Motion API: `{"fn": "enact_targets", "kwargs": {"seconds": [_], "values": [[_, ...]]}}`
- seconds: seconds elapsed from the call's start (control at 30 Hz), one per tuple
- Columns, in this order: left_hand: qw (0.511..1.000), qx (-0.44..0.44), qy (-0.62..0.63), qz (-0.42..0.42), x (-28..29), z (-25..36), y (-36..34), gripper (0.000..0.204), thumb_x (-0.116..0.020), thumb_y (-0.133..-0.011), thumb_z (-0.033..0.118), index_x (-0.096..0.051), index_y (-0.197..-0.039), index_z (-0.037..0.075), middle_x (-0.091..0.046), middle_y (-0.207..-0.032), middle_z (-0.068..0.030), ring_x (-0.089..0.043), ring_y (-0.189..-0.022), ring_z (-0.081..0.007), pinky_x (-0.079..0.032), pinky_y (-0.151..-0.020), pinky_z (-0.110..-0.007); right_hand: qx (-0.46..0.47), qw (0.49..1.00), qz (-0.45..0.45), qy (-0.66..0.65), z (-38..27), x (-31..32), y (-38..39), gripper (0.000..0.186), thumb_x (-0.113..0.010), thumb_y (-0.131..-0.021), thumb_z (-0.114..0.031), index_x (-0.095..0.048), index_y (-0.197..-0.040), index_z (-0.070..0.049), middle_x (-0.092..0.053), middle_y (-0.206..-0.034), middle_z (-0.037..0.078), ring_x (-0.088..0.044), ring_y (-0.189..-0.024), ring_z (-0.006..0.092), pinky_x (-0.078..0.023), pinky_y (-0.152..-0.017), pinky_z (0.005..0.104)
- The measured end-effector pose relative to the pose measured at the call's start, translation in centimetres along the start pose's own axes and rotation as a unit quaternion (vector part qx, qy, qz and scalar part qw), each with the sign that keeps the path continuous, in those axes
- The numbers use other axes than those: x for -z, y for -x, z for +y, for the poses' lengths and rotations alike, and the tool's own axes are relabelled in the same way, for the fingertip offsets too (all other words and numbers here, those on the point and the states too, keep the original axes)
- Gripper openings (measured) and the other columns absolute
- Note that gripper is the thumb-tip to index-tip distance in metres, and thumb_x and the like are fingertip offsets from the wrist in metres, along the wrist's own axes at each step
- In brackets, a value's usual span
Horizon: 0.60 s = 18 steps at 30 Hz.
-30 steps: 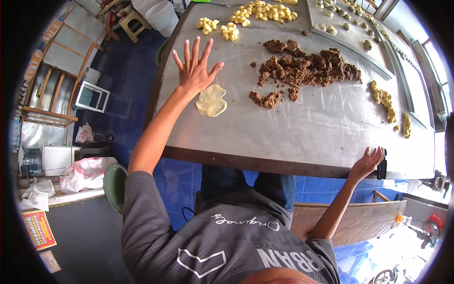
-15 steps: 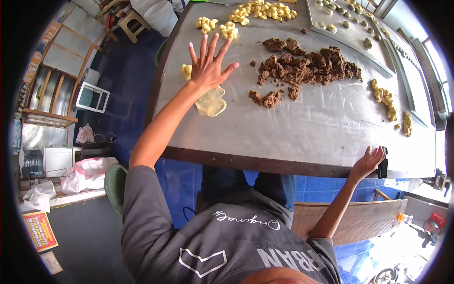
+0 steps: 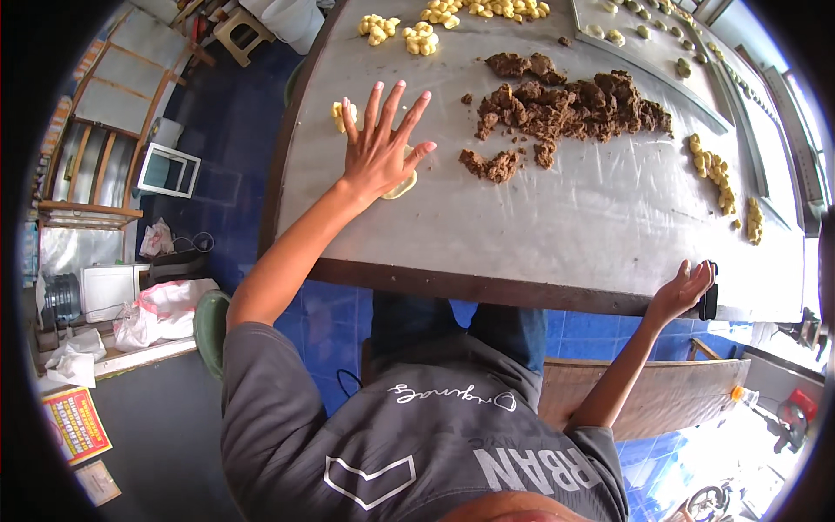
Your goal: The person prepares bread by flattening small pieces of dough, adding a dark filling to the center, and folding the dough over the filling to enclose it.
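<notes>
Blue tiles (image 3: 329, 320) show below the near edge of the metal table (image 3: 452, 235) where we work. At that edge, our right hand (image 3: 683, 291) is turned partly palm-up, fingers loosely bent, beside a black item (image 3: 709, 291); we cannot tell whether it grips it. Our left arm reaches up and inward from the elbow, and the left hand (image 3: 381, 148) lies palm down with fingers spread wide, grasping nothing. It covers most of a pale dough disc (image 3: 404, 186), whose rim shows beside the wrist; we cannot see how hard it presses, if at all. Just beside its little finger sits a yellow lump (image 3: 337, 115).

We judge the work to be partway along: one disc is flat, and its visible rim is bare. Right of the hand, a small brown clump (image 3: 494, 165) and a larger brown mass (image 3: 600, 109) lie loose, much of it unportioned. Small yellow pieces (image 3: 709, 165) line the right side. Farther off, rounded balls (image 3: 684, 67) on a tray (image 3: 648, 65) look shaped already, while two dough clusters (image 3: 378, 29) and a far heap (image 3: 504, 9) seem left to flatten.
</notes>
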<state>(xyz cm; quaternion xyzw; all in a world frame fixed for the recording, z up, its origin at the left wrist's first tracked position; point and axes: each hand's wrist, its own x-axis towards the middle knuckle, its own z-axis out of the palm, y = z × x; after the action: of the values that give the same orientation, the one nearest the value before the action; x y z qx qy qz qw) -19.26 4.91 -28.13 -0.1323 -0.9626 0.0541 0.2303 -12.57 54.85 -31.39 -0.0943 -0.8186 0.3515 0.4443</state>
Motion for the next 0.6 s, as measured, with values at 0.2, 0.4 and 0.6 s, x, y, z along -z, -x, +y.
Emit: {"fn": "enact_targets", "kwargs": {"seconds": [0.2, 0.4, 0.6], "values": [[0.999, -0.036, -0.038, 0.013, 0.1, 0.6, 0.0, 0.06, -0.038, -0.094, 0.057, -0.027, -0.149, 0.033, -0.024, -0.152, -0.0065, -0.019, -0.141, -0.0332, -0.01, -0.102, -0.073, -0.001, 1.0, -0.002, -0.003, -0.2, 0.1, -0.1, 0.038, -0.06, -0.092, -0.013, -0.048, -0.12, 0.01, -0.045, -0.127, 0.018, -0.049, -0.119, 0.0307, -0.042, -0.104, 0.0421], [1.0, 0.005, -0.006, 0.005, 0.5, 1.4, 0.1, 0.06, -0.036, -0.095, 0.057, -0.028, -0.148, 0.032, -0.026, -0.151, -0.007, -0.018, -0.141, -0.0341, -0.006, -0.102, -0.073, 0.013, 1.0, -0.011, 0.026, 0.1, 0.4, -0.1, 0.037, -0.059, -0.093, -0.014, -0.048, -0.12, 0.009, -0.045, -0.127, 0.019, -0.049, -0.118, 0.0314, -0.042, -0.104, 0.0427], [0.997, 0.037, 0.019, 0.065, 1.2, 0.7, -1.1, 0.061, -0.031, -0.095, 0.06, -0.028, -0.148, 0.031, -0.024, -0.15, -0.0097, -0.015, -0.141, -0.037, -0.003, -0.103, -0.073, 0.011, 0.999, 0.008, -0.035, -0.1, 0.2, -0.1, 0.031, -0.059, -0.092, -0.002, -0.05, -0.12, 0.003, -0.047, -0.125, 0.013, -0.049, -0.117, 0.0233, -0.041, -0.106, 0.0407]]}}
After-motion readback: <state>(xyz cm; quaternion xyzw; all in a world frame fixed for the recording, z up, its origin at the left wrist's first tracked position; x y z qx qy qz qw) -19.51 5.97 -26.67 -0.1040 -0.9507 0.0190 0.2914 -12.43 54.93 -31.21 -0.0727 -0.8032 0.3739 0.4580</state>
